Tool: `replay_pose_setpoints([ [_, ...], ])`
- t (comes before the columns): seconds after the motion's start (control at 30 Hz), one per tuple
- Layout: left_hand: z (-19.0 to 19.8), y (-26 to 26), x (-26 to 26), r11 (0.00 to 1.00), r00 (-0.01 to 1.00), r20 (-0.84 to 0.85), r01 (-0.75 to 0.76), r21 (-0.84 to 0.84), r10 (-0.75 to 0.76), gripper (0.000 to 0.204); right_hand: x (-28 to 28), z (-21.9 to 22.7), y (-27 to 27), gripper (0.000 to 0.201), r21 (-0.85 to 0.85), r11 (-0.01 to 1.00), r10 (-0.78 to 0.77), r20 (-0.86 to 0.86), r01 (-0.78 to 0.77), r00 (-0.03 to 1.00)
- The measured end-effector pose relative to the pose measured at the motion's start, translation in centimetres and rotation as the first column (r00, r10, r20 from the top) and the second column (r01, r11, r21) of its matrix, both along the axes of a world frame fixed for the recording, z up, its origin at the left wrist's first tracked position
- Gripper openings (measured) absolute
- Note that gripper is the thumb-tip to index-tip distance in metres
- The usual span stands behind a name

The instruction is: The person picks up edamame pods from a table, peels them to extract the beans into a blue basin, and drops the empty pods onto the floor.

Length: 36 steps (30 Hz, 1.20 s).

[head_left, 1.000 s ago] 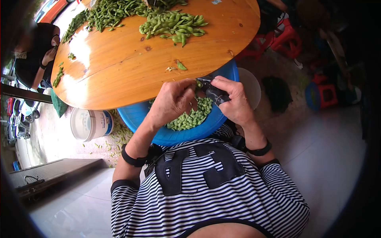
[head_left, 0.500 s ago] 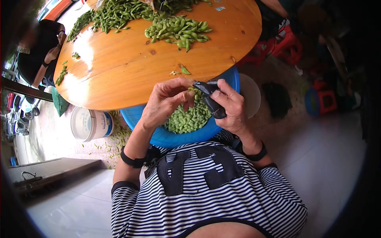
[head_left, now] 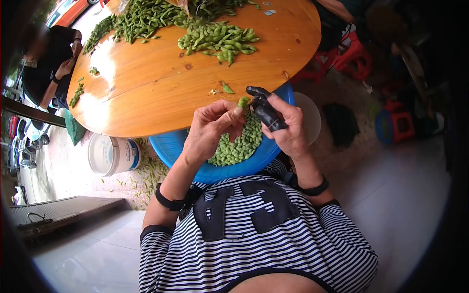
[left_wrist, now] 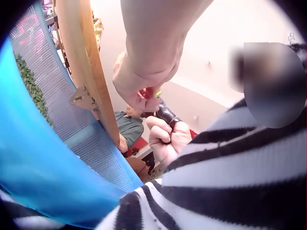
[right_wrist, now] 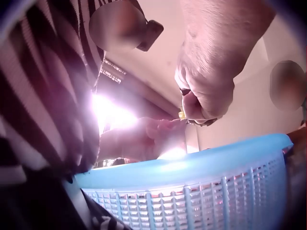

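Note:
In the head view, my left hand (head_left: 212,129) pinches a green pod (head_left: 244,101) between thumb and fingertip, above a blue basket (head_left: 163,149) of shelled green beans (head_left: 237,146). My right hand (head_left: 288,124) is just right of the pod, its thumb and forefinger seemingly covered in shiny black material (head_left: 268,112), parted at the tips; its other fingers bend inward. The left wrist view has a bit of green (left_wrist: 159,94) at my left fingers, beside the black covering (left_wrist: 167,114). The right wrist view shows a yellow-green bit (right_wrist: 182,115) between the hands.
Unshelled pods (head_left: 220,39) are heaped on the wooden table (head_left: 166,83), whose edge overhangs the basket. A white bucket (head_left: 105,155) stands left, and red stools (head_left: 354,58) at right. Another person's arm (head_left: 61,73) is at the left edge.
The black-covered fingers have drawn back from my left fingertips and point upward. The pod, partly hidden before, shows more fully in my left pinch.

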<state>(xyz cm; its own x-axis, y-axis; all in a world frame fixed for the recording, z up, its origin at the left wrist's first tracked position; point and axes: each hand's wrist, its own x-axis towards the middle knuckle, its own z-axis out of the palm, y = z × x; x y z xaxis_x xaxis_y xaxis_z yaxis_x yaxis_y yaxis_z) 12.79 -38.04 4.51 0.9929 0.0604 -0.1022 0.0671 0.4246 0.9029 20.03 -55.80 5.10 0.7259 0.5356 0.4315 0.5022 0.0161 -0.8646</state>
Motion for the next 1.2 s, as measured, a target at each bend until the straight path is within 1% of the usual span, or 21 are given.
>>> replay_pose_setpoints([
  [0.03,-0.1,-0.1,0.1,1.000,1.000,0.001,0.001,0.003,-0.001,0.020,0.2,0.2,-0.5,0.029,0.126,0.984,0.163,-0.382,-0.123,0.910],
  [0.07,-0.3,-0.1,0.2,0.999,1.000,0.022,0.000,0.043,-0.001,0.019,0.2,0.3,-0.8,0.028,0.287,0.940,0.334,-0.677,-0.183,0.655],
  [0.1,-0.4,-0.2,0.2,0.997,0.999,0.042,-0.002,0.083,-0.002,0.019,0.0,0.4,-0.8,0.028,0.351,0.912,0.403,-0.670,-0.212,0.624],
  [0.2,-0.2,-1.0,0.1,0.977,0.998,0.046,-0.055,0.204,0.047,0.018,0.0,0.2,-0.7,0.028,0.305,0.938,0.343,-0.732,-0.166,0.588],
  [0.37,-0.4,-1.3,-0.2,0.937,0.993,0.079,-0.113,0.331,0.092,0.016,0.6,-0.5,-1.2,0.027,0.327,0.916,0.399,-0.690,-0.232,0.604],
  [0.43,-0.7,-1.1,-0.2,0.980,0.993,0.113,-0.065,0.188,0.044,0.015,0.6,-0.9,-1.4,0.028,0.373,0.891,0.452,-0.674,-0.259,0.585],
  [0.47,-0.7,-1.0,-0.1,0.980,0.993,0.111,-0.061,0.188,0.040,0.015,0.6,-1.2,-1.4,0.030,0.514,0.827,0.555,-0.688,-0.226,0.468],
  [0.5,-0.6,-0.9,-0.1,0.996,1.000,0.004,0.017,-0.091,-0.017,0.015,0.6,-1.6,-1.5,0.031,0.641,0.748,0.655,-0.671,-0.173,0.347],
  [0.53,-0.6,-0.8,0.0,0.927,0.992,-0.084,0.062,-0.369,-0.099,0.015,0.6,-1.7,-1.5,0.031,0.640,0.749,0.654,-0.672,-0.172,0.346],
  [0.6,-1.8,-0.5,0.3,0.890,0.987,-0.042,0.122,-0.438,-0.156,0.014,0.6,-2.0,-1.6,0.036,0.620,0.772,0.631,-0.716,-0.142,0.299],
  [0.63,-2.0,-0.6,0.5,0.870,0.982,-0.025,0.154,-0.469,-0.187,0.016,0.7,-2.1,-1.6,0.036,0.621,0.771,0.631,-0.716,-0.141,0.298],
  [0.7,-1.9,-0.8,0.6,0.845,0.975,-0.008,0.187,-0.500,-0.220,0.018,1.1,-2.2,-1.6,0.035,0.596,0.760,0.642,-0.628,-0.259,0.439],
  [0.77,-0.9,-1.0,0.5,0.972,0.992,-0.104,0.046,-0.229,-0.072,0.017,1.0,-2.0,-1.7,0.034,0.495,0.830,0.551,-0.650,-0.258,0.524],
  [0.8,-0.4,-1.2,0.5,0.972,0.992,-0.103,0.046,-0.229,-0.071,0.017,1.0,-1.7,-1.5,0.033,0.389,0.887,0.456,-0.654,-0.249,0.603],
  [0.83,0.1,-1.6,0.4,1.000,0.996,-0.089,-0.021,-0.020,0.019,0.016,0.7,-1.2,-1.3,0.033,0.389,0.886,0.457,-0.654,-0.251,0.602],
  [0.87,0.3,-1.7,0.3,0.978,0.993,-0.059,-0.092,0.188,0.104,0.015,0.2,-0.3,-0.9,0.033,0.215,0.947,0.321,-0.642,-0.239,0.696],
  [0.9,-0.3,-1.3,0.2,0.963,0.996,-0.018,-0.076,0.258,0.084,0.010,-0.1,0.1,-0.7,0.034,0.036,0.978,0.185,-0.597,-0.205,0.781],
  [0.93,-1.0,-1.2,0.2,0.963,0.996,-0.018,-0.078,0.257,0.085,0.010,-0.2,0.1,-0.7,0.034,0.035,0.978,0.186,-0.597,-0.207,0.780],
  [1.0,-1.7,-1.0,0.3,0.764,0.977,0.195,-0.192,0.616,0.088,0.012,-0.2,-0.1,-0.7,0.038,0.038,0.983,0.168,-0.585,-0.180,0.794],
  [1.13,-1.0,-1.0,0.1,0.755,0.984,0.167,-0.158,0.636,0.066,0.019,0.2,-0.1,-1.3,0.040,-0.062,0.978,0.132,-0.561,-0.200,0.817],
  [1.2,-1.0,-0.9,0.3,0.969,1.000,0.006,-0.014,0.246,0.013,0.023,-0.4,-0.3,-0.7,0.038,-0.136,0.989,0.022,-0.249,-0.057,0.968],
])
